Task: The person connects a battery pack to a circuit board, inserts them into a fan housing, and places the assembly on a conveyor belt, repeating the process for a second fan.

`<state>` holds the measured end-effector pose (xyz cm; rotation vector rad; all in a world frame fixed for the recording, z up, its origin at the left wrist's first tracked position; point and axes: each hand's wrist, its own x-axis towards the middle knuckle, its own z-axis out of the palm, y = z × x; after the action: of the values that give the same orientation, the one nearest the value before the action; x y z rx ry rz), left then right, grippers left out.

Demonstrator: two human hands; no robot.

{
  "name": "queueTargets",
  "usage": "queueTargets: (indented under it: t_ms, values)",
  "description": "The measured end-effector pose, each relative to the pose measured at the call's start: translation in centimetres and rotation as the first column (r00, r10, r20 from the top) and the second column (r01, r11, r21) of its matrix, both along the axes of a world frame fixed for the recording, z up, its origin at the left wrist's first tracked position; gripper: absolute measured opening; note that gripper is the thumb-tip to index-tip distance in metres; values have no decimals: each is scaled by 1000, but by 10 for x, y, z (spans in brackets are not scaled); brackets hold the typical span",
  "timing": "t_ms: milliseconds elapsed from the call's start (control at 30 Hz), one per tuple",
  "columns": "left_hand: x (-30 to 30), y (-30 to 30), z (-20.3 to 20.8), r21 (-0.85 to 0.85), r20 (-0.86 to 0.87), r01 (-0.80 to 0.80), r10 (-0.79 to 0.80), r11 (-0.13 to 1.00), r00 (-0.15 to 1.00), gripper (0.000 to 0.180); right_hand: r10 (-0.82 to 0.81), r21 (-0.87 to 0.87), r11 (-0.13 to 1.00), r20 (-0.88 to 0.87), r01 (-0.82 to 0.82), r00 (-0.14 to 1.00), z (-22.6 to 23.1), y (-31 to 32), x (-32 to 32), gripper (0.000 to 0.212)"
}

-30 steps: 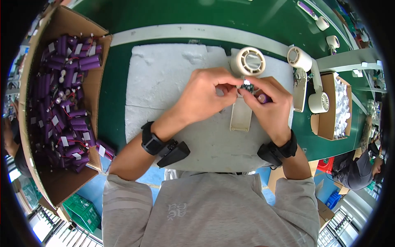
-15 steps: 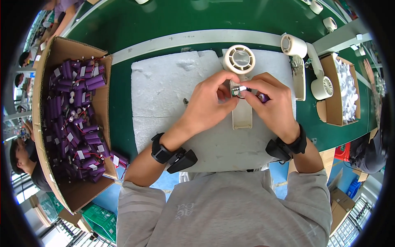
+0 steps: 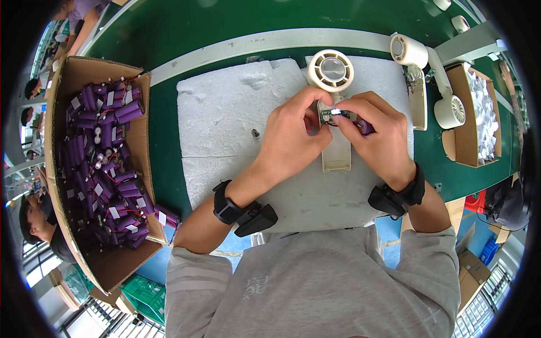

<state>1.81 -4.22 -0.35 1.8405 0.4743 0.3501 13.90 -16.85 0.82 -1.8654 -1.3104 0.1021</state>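
A cream handheld fan (image 3: 331,71) lies on white foam, its round grille away from me and its open handle (image 3: 337,158) toward me. My left hand (image 3: 294,132) pinches a small green circuit board (image 3: 326,116) at the upper part of the handle, thumb and forefinger at its edge. Between the thumb and forefinger of my right hand (image 3: 378,127) is a small white plug (image 3: 336,111), held against the board. A purple battery (image 3: 366,128) shows under the right fingers, mostly hidden by them. Its wires are barely visible.
At left stands a cardboard box (image 3: 147,163) of purple batteries (image 3: 101,188) with wires. The foam pad (image 3: 225,112) lies on the green table. At right are another opened fan (image 3: 449,111), a handle shell (image 3: 418,104) and a box of white pieces (image 3: 483,121).
The view has shifted slightly. Both hands stay at the board, and the right fingers have turned a little, with the white plug looking brighter and the battery showing beside it.
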Motion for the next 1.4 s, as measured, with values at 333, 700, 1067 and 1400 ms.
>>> queueTargets:
  t_ms: [333, 700, 1067, 1400]
  values:
    - [2, 4, -4, 6, 34, 16, -16, 1000, 999, 33, 17, -35, 999, 137, -12, 990, -2, 1, 6, 18]
    - [0, 22, -4, 82, 144, 178, -188, 981, 971, 20, -61, -76, 995, 45, 64, 997, -2, -2, 10, 20]
    - [-2, 28, -3, 88, 161, 164, -176, 983, 971, 26, 309, -173, 942, 111, -288, 945, 19, -15, 24, 32]
    - [-8, 40, 1, -40, 150, 165, -157, 985, 976, 35, 288, -162, 951, 145, -264, 947, 19, -17, 34, 22]
